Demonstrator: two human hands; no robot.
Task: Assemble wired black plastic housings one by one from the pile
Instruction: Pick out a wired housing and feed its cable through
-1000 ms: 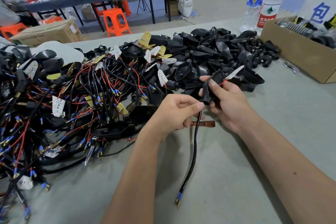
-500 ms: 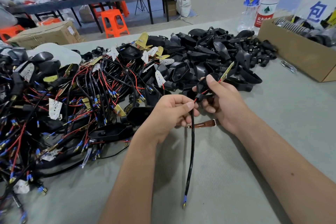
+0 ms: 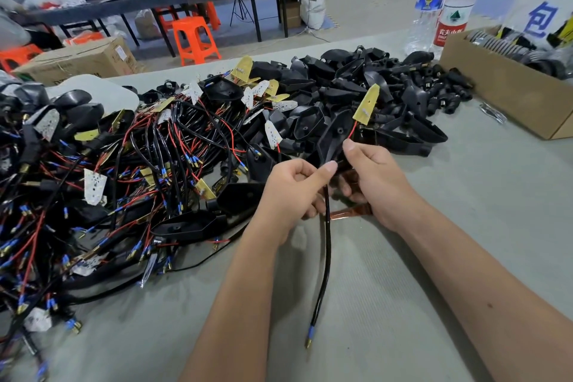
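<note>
Over the table (image 3: 465, 226), both hands (image 3: 294, 192) pinch cable (image 3: 325, 257).

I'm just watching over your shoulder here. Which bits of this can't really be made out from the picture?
All in the head view:
- How the black cable joins the housing: covered by the left hand and right hand.
- Right hand's fingertips: tucked behind the left hand.
- The brown strip on the table: mostly under the hands.
- The box: cut off by the right edge.
- Print on the yellow board: too small.
</note>
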